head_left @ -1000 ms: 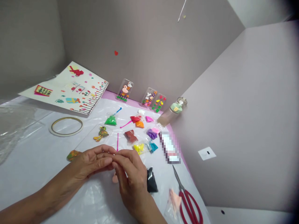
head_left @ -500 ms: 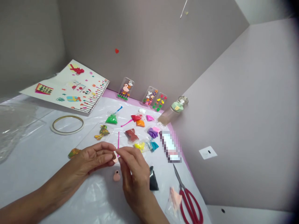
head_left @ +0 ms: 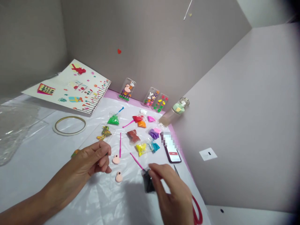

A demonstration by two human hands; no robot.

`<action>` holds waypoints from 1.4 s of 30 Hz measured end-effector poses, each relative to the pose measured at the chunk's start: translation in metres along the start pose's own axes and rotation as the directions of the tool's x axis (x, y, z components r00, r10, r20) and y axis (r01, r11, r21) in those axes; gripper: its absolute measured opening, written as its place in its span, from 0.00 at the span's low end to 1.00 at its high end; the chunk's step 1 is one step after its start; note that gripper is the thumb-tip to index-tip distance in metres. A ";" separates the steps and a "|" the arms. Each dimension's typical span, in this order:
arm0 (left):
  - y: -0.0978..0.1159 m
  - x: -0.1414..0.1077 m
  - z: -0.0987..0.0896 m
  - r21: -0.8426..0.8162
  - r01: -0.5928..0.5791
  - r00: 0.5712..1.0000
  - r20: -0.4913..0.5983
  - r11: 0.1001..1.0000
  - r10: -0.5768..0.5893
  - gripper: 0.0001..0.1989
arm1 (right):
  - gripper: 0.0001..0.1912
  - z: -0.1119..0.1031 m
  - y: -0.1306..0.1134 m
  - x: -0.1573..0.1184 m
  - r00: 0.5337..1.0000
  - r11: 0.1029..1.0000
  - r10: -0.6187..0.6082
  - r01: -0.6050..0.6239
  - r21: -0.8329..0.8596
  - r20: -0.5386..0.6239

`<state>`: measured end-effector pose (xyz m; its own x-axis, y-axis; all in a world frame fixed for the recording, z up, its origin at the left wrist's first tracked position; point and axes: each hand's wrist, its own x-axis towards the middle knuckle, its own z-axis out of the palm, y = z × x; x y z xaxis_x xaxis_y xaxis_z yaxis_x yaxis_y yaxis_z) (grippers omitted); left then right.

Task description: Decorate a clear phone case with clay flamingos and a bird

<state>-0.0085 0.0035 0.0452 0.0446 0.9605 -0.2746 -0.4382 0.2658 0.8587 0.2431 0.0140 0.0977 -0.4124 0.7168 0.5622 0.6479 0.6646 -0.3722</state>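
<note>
The right hand is at the lower right of the frame, its fingers arched and slightly spread, their tips at the top of a black clay packet. I cannot tell whether they grip the packet or only touch it. The packet lies just ahead of that hand and to its left, its long axis running roughly up and down the frame, and the right hand is much nearer to it than the left. A slim pink modelling tool slants from upper left to lower right, its lower end pointing toward the packet and the right hand's fingers. Whether the hand holds it, I cannot tell.

The left hand is at the lower left, fingers loosely curled, with nothing clearly held. Between the hands, two small pink clay pieces with dark dots lie on the white plastic sheet covering the surface. A second pink tool lies just above them. Bagged clays fill the middle of the frame, a phone lies to their right, and red scissor handles show at the bottom edge.
</note>
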 end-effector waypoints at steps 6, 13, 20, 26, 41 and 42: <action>0.001 -0.004 0.009 0.041 0.055 0.998 -0.004 0.998 -0.055 0.13 | 0.23 -0.008 0.032 -0.048 0.989 0.952 0.127 -0.142 -0.270 -0.073; -0.017 0.002 0.005 0.243 -0.005 0.997 0.072 0.970 -0.013 0.14 | 0.28 0.029 0.042 -0.083 0.951 0.885 0.308 -0.296 -0.358 -0.027; -0.020 -0.004 0.014 0.498 -0.297 0.949 0.251 0.815 0.193 0.08 | 0.29 0.057 0.010 -0.091 0.906 0.913 0.400 -0.380 0.146 -0.141; -0.023 -0.009 0.017 0.550 -0.339 0.934 0.292 0.764 0.205 0.09 | 0.31 0.076 -0.006 -0.091 0.909 0.896 0.389 -0.335 0.292 -0.152; -0.041 -0.009 0.009 0.585 -0.526 0.850 0.366 0.617 0.378 0.08 | 0.33 0.093 -0.021 -0.092 0.879 0.883 0.406 -0.305 0.358 -0.251; -0.041 -0.009 0.009 0.582 -0.535 0.845 0.375 0.612 0.382 0.08 | 0.32 0.094 -0.021 -0.092 0.870 0.877 0.416 -0.308 0.370 -0.263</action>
<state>0.0168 -0.0155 0.0162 0.2066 0.9437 0.2584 0.2307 -0.3036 0.9245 0.2068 -0.0461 -0.0153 0.0793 0.8452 0.5285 0.4581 0.4400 -0.7724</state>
